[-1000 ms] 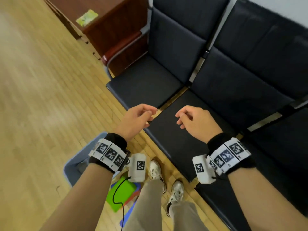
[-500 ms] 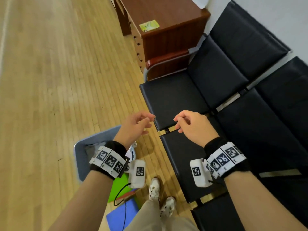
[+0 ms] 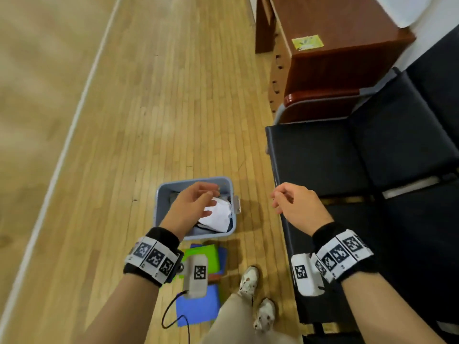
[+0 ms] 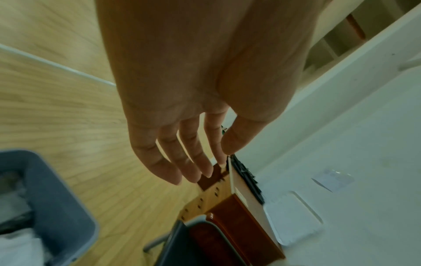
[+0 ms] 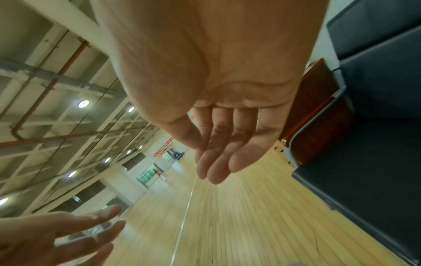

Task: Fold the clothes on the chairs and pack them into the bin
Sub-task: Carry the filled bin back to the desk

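**Both hands empty above bin and chairs; clothes lie in the bin**

Head view: the left hand [image 3: 192, 207] hangs over the grey-blue bin [image 3: 162, 194], which stands on the wooden floor [image 3: 149, 108] at lower centre of the frame. Its grip is loose and wide, fingers slightly bent, holding nothing. White clothes [image 3: 218, 214] lie inside the bin toward its right wall, with a darker piece just beneath them. The right hand [image 3: 296, 207] hovers at centre right, over the front edge of the black chairs [image 3: 323, 157]; its fingers are loosely bent and its grip holds nothing. The visible chair seats carry no clothes. Green and blue flat mats [image 3: 206, 256] lie on the floor just below the bin, partly behind the left wrist camera. A brown wooden cabinet [image 3: 335, 45] stands at upper right, just beside the end chair.

Left wrist view: the palm and four nearly straight fingers [image 4: 168, 162] show, spread a little, with the thumb apart from them. A corner of the bin [image 4: 59, 207] and the white clothes [image 4: 20, 250] sit at lower left. This view alone shows a white wall [image 4: 341, 126] behind the cabinet.

Right wrist view: the right palm [image 5: 216, 72] shows relaxed fingers held close together. The left hand [image 5: 56, 234] enters at lower left, fingers extended. The bin is out of this frame apart from a sliver at the bottom edge. This view alone shows a hall ceiling with round lamps [image 5: 83, 103] at upper left.
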Demonstrator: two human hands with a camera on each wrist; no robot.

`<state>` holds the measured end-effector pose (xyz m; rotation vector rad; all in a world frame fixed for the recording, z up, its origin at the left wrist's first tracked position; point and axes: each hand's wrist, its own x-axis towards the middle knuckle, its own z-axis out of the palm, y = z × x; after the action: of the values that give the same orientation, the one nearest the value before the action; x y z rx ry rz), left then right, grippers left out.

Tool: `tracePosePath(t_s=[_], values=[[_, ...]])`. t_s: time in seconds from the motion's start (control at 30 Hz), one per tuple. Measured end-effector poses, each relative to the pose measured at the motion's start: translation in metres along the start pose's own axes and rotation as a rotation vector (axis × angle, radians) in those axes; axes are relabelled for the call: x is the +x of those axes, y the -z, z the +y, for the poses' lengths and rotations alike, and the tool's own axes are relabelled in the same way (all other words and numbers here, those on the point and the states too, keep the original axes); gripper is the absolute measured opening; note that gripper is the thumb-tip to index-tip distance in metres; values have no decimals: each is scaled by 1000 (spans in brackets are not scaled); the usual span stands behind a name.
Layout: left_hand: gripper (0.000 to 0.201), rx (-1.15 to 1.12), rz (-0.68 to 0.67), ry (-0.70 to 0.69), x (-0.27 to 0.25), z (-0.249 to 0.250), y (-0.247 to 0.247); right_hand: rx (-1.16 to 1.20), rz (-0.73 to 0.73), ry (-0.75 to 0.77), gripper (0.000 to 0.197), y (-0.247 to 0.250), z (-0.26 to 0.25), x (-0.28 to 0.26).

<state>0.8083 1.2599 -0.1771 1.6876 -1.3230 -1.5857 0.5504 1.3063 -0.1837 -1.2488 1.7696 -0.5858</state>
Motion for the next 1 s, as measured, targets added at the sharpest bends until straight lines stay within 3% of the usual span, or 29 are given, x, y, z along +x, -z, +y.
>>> tracePosePath(t_s=[0.3, 0.53, 0.77, 1.0], values=[[17, -73, 250, 183, -72, -70, 103, -16, -220, 47, 19, -93, -28, -16], [20, -65, 313, 244, -65, -76, 154, -13, -258, 22, 20, -132, -38, 8], [21, -35, 257, 299, 13, -106, 213, -47, -260, -64, 22, -202, -49, 80], [21, 39, 117, 380, 189, -190, 302, -126, -146, -263, 27, -294, -36, 183]])
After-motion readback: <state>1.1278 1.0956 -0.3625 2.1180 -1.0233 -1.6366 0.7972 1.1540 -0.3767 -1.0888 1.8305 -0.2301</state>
